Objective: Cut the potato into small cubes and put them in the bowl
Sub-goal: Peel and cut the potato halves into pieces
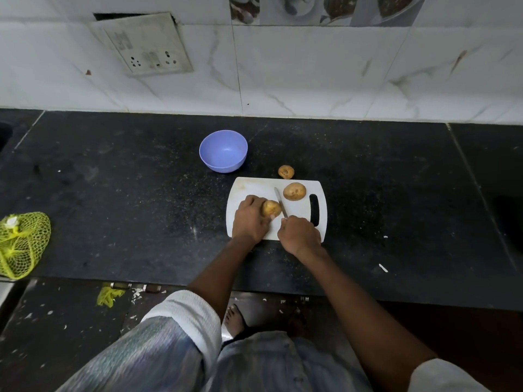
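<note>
Potato (271, 207) gripped by left hand (250, 219) on cutting board (249, 188), right hand (300, 234) clutching knife (280, 202) against it

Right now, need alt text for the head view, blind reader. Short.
Seen from above, a person's left hand holds a potato on a white cutting board while the right hand sets a knife against it. A second potato lies on the board, a third beside it on the black counter, near an empty purple bowl.
</note>
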